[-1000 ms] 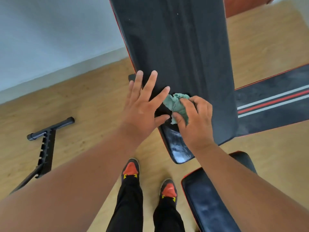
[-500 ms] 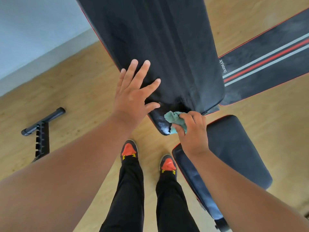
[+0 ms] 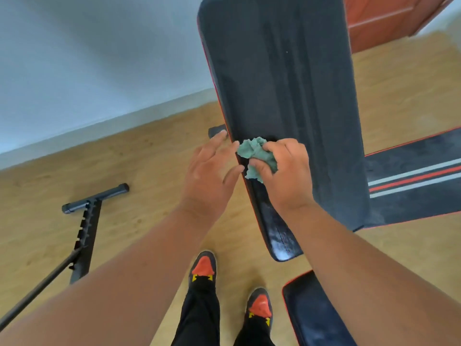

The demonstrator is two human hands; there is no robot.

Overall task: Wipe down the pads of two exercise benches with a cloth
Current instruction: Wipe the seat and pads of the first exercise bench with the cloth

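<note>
A long black back pad (image 3: 287, 91) with a red edge rises tilted in front of me. My right hand (image 3: 284, 173) grips a crumpled green cloth (image 3: 257, 156) against the pad's left edge. My left hand (image 3: 212, 171) hovers just left of that edge, fingers relaxed and spread, fingertips near the cloth. The bench's black seat pad (image 3: 314, 315) lies at the bottom right. A second bench pad (image 3: 411, 181), black with red and white stripes, lies to the right behind the first.
A black metal bench frame (image 3: 87, 221) with a notched rail and a crossbar lies on the wooden floor at left. My feet in orange-toed shoes (image 3: 203, 265) stand below the pad. A white wall runs along the upper left; an orange panel (image 3: 379, 18) stands at top right.
My right hand has carried the cloth from the pad's lower end up along its left edge. My left hand has come off the pad face and now sits beside the edge.
</note>
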